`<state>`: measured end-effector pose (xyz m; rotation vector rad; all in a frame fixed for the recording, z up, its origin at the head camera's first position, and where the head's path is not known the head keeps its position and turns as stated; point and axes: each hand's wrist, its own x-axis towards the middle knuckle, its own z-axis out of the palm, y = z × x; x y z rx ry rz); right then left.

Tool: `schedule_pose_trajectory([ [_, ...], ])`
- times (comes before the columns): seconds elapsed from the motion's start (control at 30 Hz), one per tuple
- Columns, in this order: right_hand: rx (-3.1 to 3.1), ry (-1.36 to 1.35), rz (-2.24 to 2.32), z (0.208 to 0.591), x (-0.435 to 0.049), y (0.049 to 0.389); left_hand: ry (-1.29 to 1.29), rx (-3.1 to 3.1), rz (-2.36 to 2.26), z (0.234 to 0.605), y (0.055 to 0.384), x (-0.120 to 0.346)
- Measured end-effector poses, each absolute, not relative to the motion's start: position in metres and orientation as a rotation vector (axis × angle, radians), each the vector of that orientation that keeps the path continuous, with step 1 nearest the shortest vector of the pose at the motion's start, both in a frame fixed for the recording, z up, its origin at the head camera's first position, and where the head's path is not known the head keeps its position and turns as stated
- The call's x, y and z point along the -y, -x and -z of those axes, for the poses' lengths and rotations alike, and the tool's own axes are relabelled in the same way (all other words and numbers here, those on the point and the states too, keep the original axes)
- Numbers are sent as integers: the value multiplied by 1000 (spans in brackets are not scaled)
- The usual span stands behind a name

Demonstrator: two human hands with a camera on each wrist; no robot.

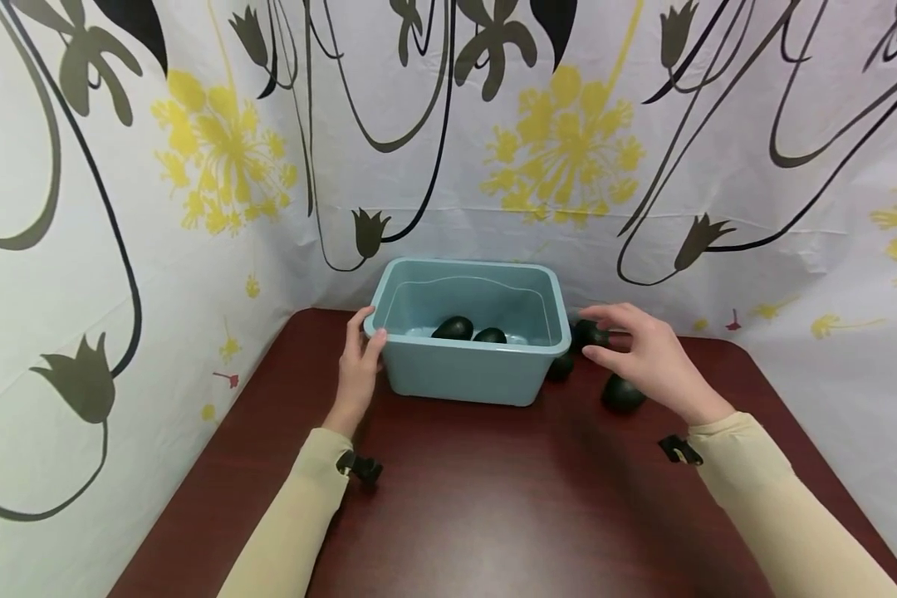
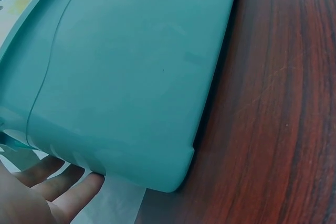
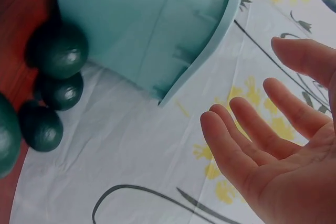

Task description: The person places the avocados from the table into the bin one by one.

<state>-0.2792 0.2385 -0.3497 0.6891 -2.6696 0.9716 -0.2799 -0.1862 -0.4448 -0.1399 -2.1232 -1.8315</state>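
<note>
A light blue plastic bin (image 1: 463, 370) stands on the table, two dark green avocados (image 1: 456, 328) showing on its floor. My left hand (image 1: 356, 365) holds the bin at its front left corner, the thumb at the rim. In the left wrist view, the fingers (image 2: 79, 195) of that hand lie against the outer wall. Over the avocados to the right of the bin hovers my right hand (image 1: 646, 357), fingers loosely bent and apart, holding nothing. Nearest below it sits one avocado (image 1: 623, 394); others (image 3: 62, 51) cluster by the bin's side in the right wrist view.
The dark red-brown wooden table (image 1: 478, 490) has rounded far corners. A white cloth (image 1: 448, 183) with yellow and grey flower prints hangs behind and on both sides, close to the bin's back. Each sleeve carries a black wrist strap (image 1: 359, 468).
</note>
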Motion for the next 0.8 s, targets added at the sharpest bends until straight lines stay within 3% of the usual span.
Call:
schedule_pose_trajectory([
  [0.8,2835,-595,-841,390,-309,297,151,2115,1874,444,281,190],
])
